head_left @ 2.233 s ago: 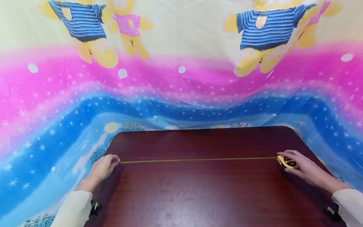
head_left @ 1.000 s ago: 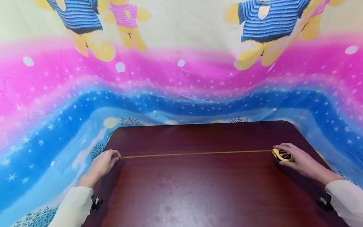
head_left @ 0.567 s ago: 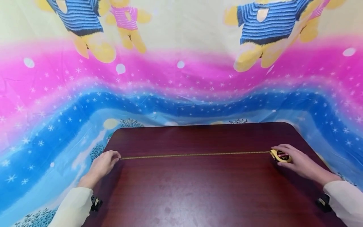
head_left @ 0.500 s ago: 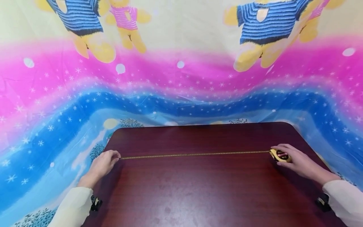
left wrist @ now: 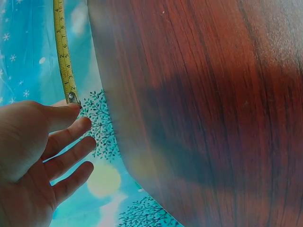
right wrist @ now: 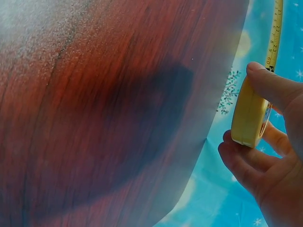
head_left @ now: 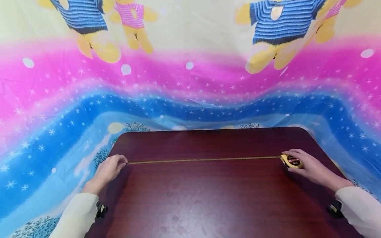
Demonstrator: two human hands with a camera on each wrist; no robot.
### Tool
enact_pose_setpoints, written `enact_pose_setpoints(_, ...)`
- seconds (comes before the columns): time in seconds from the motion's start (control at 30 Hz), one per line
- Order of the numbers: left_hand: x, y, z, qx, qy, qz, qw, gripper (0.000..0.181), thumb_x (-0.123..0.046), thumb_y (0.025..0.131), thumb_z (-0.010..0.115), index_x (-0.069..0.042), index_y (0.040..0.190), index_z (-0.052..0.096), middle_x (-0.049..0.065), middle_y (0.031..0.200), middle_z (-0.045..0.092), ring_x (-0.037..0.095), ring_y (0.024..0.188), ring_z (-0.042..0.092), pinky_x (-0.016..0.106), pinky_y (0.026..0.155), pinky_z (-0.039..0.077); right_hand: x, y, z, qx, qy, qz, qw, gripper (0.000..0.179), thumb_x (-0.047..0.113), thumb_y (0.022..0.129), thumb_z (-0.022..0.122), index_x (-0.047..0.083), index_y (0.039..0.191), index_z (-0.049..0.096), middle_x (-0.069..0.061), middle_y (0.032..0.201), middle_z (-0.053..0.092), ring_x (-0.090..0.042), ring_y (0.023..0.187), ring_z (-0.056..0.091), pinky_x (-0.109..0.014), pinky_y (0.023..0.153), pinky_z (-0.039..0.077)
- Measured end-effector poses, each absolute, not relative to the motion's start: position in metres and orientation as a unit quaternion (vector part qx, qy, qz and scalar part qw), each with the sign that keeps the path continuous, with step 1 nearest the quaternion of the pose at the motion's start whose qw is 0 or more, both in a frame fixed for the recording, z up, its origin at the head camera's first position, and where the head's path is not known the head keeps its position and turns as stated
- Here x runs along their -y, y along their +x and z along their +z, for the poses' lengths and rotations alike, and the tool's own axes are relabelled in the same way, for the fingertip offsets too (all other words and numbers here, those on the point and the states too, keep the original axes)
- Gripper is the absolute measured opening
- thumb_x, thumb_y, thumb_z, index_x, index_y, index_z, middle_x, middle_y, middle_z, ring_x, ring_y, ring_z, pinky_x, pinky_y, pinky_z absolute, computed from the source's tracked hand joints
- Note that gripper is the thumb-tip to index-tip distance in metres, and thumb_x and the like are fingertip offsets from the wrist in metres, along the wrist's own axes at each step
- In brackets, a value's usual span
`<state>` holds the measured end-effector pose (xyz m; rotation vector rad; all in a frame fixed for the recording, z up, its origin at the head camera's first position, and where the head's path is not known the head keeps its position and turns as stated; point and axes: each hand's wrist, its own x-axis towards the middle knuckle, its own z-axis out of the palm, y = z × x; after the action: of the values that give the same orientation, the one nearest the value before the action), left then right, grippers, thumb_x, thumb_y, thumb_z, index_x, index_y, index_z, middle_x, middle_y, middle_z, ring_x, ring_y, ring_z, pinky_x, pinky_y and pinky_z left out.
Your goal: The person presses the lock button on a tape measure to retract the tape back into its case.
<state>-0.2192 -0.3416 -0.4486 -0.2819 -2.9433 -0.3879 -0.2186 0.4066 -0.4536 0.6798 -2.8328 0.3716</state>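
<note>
A tape measure (head_left: pixel 292 161) with a yellow case and a dark label is gripped in my right hand (head_left: pixel 312 168), thumb on one side and fingers on the other. Its yellow blade (head_left: pixel 202 160) stretches straight across to my left hand (head_left: pixel 108 172), held above the table. Thumb and forefinger of the left hand pinch the blade's metal end hook (left wrist: pixel 72 98); the other fingers are spread in the left wrist view. In the right wrist view the blade leaves the case (right wrist: pixel 248 116) near the 60 mark.
A dark red-brown wooden table (head_left: pixel 190 195) with rounded corners lies below both hands, carrying their shadows. Behind it hangs a pink and blue curtain (head_left: pixel 190 82) printed with bears and snowflakes. Black wrist devices sit at the left cuff (head_left: pixel 102 210) and right cuff (head_left: pixel 335 210).
The tape measure and right hand have shifted left, so the stretched blade looks shorter. The left hand keeps its pinch and has barely moved. The whole head view has tilted slightly.
</note>
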Motion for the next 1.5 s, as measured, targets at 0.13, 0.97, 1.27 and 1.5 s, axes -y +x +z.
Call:
enact_pose_setpoints(0.13, 0.341, -0.219, -0.449, 0.983, -0.097, -0.129, 0.082, 0.011, -0.007, 0.097, 0.065, -0.008, 0.103, 0.074, 0.01, 0.098, 0.075, 0.026, 0.083, 0.07, 0.049, 0.072, 0.056, -0.405, -0.22, -0.453, 0.959, 0.231, 0.129, 0.1, 0.06, 0.02, 0.083, 0.083, 0.008, 0.137, 0.059, -0.016, 0.131, 0.058, -0.025, 0.103, 0.059, -0.028, 0.073, 0.051)
enact_pose_setpoints(0.97, 0.339, -0.214, -0.45, 0.982, -0.103, -0.136, 0.075, 0.012, -0.007, 0.097, 0.065, -0.007, 0.105, 0.074, 0.009, 0.1, 0.075, 0.027, 0.087, 0.07, 0.05, 0.076, 0.056, -0.388, -0.22, -0.458, 0.957, 0.232, 0.151, 0.086, 0.061, 0.018, 0.082, 0.083, 0.007, 0.137, 0.059, -0.015, 0.13, 0.058, -0.025, 0.103, 0.059, -0.024, 0.073, 0.053)
enact_pose_setpoints(1.27, 0.339, -0.212, -0.452, 0.981, -0.108, -0.137, 0.087, 0.011, -0.007, 0.096, 0.066, -0.008, 0.104, 0.074, 0.009, 0.1, 0.074, 0.028, 0.089, 0.07, 0.051, 0.077, 0.056, -0.387, -0.223, -0.454, 0.956, 0.235, 0.15, 0.091, 0.062, 0.017, 0.082, 0.083, 0.008, 0.138, 0.058, -0.015, 0.131, 0.057, -0.026, 0.103, 0.06, -0.024, 0.072, 0.053)
enact_pose_setpoints(1.5, 0.34, -0.216, -0.45, 0.981, -0.105, -0.14, 0.083, 0.012, -0.007, 0.097, 0.065, -0.008, 0.105, 0.073, 0.01, 0.101, 0.074, 0.026, 0.084, 0.069, 0.049, 0.072, 0.056, -0.383, -0.226, -0.449, 0.959, 0.227, 0.158, 0.066, 0.061, 0.015, 0.085, 0.081, 0.007, 0.14, 0.056, -0.018, 0.134, 0.056, -0.029, 0.108, 0.061, -0.029, 0.076, 0.055)
